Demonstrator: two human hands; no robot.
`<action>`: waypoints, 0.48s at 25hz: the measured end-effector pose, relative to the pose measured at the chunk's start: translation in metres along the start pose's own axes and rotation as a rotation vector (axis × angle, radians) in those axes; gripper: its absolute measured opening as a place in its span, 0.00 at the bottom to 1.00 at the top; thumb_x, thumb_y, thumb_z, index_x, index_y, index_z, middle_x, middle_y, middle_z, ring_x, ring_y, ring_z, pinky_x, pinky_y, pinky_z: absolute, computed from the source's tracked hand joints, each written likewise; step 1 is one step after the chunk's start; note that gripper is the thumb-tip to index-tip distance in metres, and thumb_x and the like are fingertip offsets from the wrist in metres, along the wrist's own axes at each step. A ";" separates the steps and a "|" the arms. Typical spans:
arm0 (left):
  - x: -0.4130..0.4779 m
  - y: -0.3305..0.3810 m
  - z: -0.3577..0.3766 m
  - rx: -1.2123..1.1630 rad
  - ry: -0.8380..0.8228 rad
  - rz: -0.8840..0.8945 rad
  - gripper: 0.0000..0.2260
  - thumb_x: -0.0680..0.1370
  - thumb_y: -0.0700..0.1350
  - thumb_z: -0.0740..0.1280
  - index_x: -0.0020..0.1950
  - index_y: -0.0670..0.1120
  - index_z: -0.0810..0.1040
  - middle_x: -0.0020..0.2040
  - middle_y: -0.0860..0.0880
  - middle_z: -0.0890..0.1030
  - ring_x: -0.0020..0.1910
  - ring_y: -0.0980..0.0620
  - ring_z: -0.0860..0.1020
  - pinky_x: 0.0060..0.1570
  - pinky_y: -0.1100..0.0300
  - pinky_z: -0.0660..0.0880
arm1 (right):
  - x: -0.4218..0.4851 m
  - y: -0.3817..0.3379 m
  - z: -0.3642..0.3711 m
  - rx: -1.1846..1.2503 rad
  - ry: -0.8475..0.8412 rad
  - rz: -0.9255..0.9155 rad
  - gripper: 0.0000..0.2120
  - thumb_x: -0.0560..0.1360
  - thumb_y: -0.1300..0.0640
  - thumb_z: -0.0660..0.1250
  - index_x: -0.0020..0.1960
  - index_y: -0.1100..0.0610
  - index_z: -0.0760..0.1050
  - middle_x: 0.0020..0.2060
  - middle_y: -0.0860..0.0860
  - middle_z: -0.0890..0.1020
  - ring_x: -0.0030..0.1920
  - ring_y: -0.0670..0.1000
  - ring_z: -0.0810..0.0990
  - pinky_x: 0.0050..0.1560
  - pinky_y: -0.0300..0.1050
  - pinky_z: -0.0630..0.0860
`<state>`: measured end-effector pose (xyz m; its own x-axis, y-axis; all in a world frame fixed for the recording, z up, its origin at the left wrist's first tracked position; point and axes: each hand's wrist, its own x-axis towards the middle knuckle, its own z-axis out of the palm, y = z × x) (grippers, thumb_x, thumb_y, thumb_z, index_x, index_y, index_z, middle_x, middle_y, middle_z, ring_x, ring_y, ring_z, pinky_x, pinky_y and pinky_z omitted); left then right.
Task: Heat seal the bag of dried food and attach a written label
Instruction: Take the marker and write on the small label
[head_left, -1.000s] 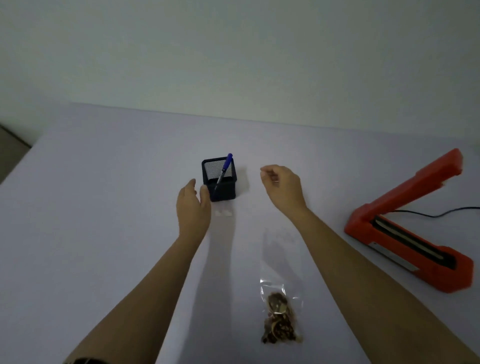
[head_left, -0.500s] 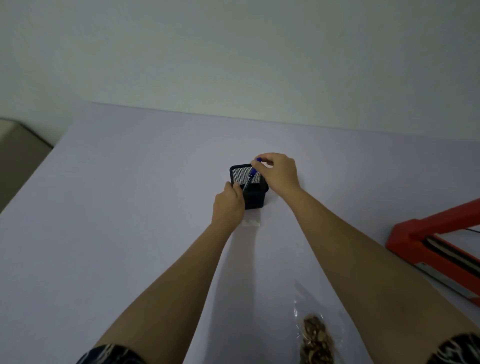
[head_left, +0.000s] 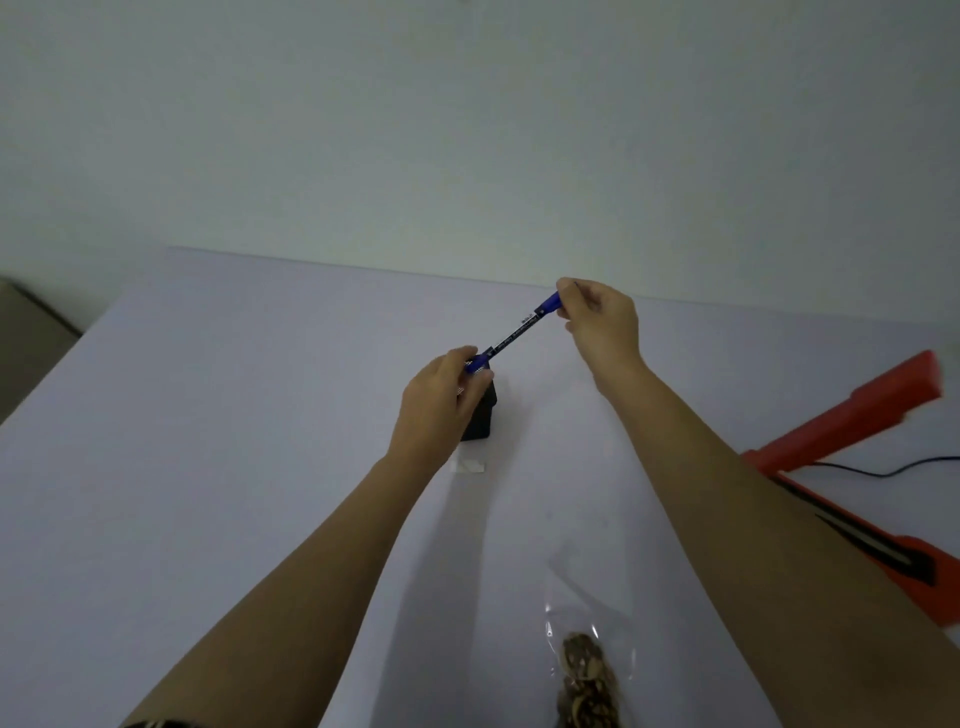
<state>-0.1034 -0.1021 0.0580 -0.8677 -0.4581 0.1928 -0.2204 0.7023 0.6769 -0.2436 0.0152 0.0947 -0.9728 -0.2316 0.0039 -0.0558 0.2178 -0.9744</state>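
Observation:
A blue and black marker pen is held slanted in the air above the table. My right hand pinches its upper blue end. My left hand grips its lower blue end, just over the black mesh pen holder, which the hand partly hides. A small white label lies flat on the table right in front of the holder. The clear bag of dried food lies at the near edge, its top open side toward the holder. The orange heat sealer stands at the right with its arm raised.
The sealer's black cable runs off to the right behind it. The pale table ends at a wall at the back, and its left edge drops off beside a grey floor area.
My right hand has lifted the pen out of the holder and up to the right. My left hand has moved from the holder's side to the pen's lower end.

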 end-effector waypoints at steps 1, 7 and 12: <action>-0.002 0.007 -0.002 0.015 0.035 0.027 0.12 0.79 0.46 0.62 0.58 0.41 0.76 0.46 0.44 0.81 0.44 0.47 0.77 0.42 0.62 0.69 | -0.004 -0.004 -0.005 0.020 0.009 0.013 0.07 0.75 0.50 0.65 0.39 0.45 0.76 0.38 0.47 0.81 0.45 0.51 0.81 0.54 0.52 0.78; -0.021 0.042 -0.010 0.063 0.173 0.172 0.08 0.78 0.42 0.64 0.48 0.38 0.79 0.34 0.42 0.80 0.31 0.47 0.71 0.32 0.57 0.66 | -0.050 -0.022 -0.020 0.083 -0.069 0.166 0.21 0.76 0.38 0.55 0.47 0.55 0.74 0.36 0.48 0.78 0.34 0.47 0.76 0.37 0.41 0.75; -0.045 0.071 -0.008 0.156 0.157 0.278 0.10 0.79 0.43 0.62 0.44 0.37 0.78 0.33 0.42 0.79 0.29 0.44 0.73 0.28 0.56 0.66 | -0.079 -0.028 -0.019 0.045 -0.105 0.248 0.18 0.76 0.50 0.57 0.30 0.57 0.66 0.24 0.49 0.69 0.24 0.48 0.65 0.25 0.39 0.63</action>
<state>-0.0761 -0.0363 0.1031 -0.8279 -0.3069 0.4694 -0.0608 0.8812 0.4688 -0.1698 0.0452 0.1257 -0.9265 -0.2743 -0.2574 0.1938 0.2383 -0.9517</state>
